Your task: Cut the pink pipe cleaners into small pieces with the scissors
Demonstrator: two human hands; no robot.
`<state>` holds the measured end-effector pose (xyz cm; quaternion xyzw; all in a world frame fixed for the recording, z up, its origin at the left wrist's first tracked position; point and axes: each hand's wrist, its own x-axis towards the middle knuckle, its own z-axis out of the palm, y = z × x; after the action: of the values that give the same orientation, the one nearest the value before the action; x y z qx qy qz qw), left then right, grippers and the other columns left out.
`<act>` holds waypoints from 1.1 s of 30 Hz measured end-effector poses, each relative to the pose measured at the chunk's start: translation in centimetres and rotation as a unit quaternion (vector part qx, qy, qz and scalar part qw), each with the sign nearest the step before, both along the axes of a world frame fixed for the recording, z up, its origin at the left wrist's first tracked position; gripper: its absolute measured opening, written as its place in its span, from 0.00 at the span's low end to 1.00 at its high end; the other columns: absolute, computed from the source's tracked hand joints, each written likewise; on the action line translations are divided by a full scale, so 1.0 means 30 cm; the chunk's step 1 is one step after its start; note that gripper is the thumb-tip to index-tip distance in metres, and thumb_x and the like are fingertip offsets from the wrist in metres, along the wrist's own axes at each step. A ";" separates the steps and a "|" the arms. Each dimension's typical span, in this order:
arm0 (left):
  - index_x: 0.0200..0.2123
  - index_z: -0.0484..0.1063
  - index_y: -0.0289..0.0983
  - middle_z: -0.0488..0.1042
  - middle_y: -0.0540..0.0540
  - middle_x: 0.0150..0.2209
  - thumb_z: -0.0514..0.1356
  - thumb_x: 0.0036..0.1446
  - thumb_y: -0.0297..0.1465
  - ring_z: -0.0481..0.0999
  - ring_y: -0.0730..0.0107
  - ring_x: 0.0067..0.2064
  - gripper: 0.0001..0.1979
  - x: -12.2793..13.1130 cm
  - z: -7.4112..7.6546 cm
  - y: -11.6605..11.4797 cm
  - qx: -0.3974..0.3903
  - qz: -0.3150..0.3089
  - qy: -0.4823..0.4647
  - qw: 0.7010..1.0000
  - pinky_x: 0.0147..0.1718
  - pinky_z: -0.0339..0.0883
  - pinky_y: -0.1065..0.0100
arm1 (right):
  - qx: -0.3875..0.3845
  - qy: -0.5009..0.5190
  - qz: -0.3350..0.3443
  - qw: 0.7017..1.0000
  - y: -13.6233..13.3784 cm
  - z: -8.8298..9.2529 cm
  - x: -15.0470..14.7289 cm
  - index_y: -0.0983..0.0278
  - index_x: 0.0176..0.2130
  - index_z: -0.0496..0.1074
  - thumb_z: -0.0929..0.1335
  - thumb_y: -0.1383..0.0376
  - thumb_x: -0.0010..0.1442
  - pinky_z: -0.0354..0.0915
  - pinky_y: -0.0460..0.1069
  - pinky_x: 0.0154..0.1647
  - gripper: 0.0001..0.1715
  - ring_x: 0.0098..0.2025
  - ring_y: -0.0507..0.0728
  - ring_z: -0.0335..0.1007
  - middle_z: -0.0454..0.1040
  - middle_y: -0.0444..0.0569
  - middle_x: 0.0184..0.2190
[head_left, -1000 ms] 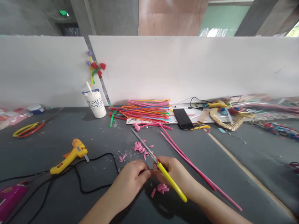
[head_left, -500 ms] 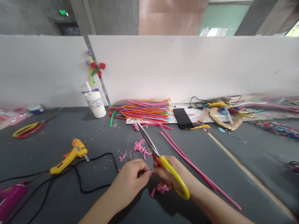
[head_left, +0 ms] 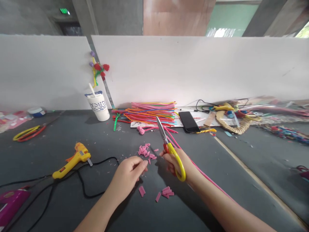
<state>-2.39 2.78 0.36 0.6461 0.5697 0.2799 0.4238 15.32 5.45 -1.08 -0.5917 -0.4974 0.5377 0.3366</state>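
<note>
My right hand (head_left: 177,161) holds yellow-and-red-handled scissors (head_left: 177,161), their blades closed and pointing up and away. To its left, my left hand (head_left: 130,172) is closed, thumb against the fingers; whether anything small sits in them is hidden. A pile of short pink pipe-cleaner pieces (head_left: 145,151) lies just beyond the left fingertips. Closer to me are a couple of pink pieces (head_left: 142,191) and another small pink cluster (head_left: 167,192). Long pink pipe cleaners (head_left: 205,176) run beneath my right forearm.
A yellow glue gun (head_left: 72,161) with a black cord (head_left: 83,193) lies at left, near other scissors (head_left: 29,133). At the back are a white cup (head_left: 100,108), a bundle of coloured pipe cleaners (head_left: 152,114), a pink coil (head_left: 140,130) and a phone (head_left: 189,122).
My right hand has moved up and away with the scissors. My left hand has shifted left, apart from it. A couple of pink pieces now show on the table below the left hand.
</note>
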 end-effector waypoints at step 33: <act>0.26 0.65 0.36 0.68 0.51 0.20 0.55 0.48 0.31 0.65 0.75 0.19 0.04 0.060 -0.053 -0.036 -0.140 -0.024 -0.195 0.970 0.16 0.56 0.74 | -0.014 0.007 0.083 0.996 -0.118 0.001 -0.030 0.63 0.24 0.61 0.65 0.61 0.46 0.47 0.40 0.08 0.09 0.08 0.45 0.50 0.55 0.33 0.07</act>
<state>-0.60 1.68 -1.22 0.5267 0.4938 0.3083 0.6194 14.41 1.91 -1.04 -0.5494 -0.5347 0.5751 0.2856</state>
